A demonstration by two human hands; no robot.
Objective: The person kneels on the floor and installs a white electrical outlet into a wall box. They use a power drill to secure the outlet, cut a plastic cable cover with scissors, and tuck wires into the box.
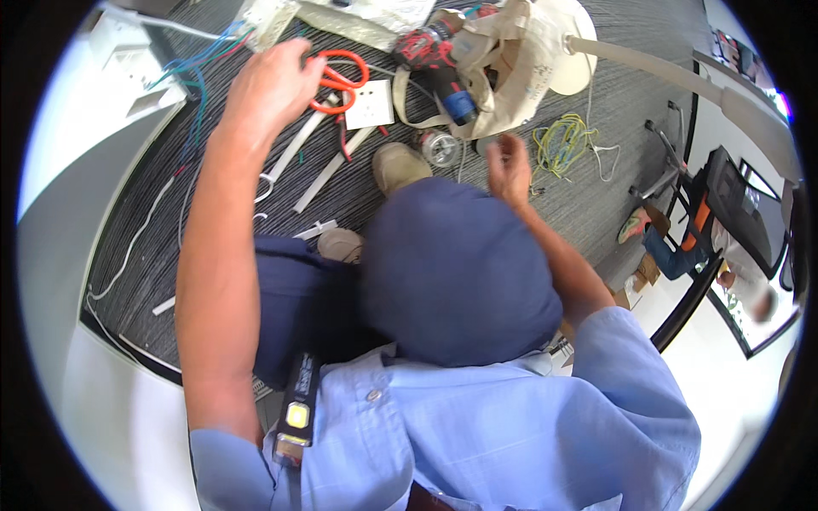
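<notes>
My left hand [271, 89] reaches out at the upper left, its fingers closed at the orange-handled scissors [348, 83]. The blades are hidden from view. Beside the scissors lies a square white socket faceplate [370, 106]. My right hand [509, 170] hovers near the lower edge of a cream canvas bag [520, 72], its bent fingers apart and nothing visible between them. A red and black cordless drill [426, 51] rests against the bag. Left of my right hand is a clear round container [440, 147].
White trunking strips [328, 175] lie on the dark striped carpet. Blue, green and red wires [200, 64] hang from a white box at the upper left. A yellow-green wire coil [562, 145] lies right of my hand. Farther right, a person sits near an office chair [741, 196].
</notes>
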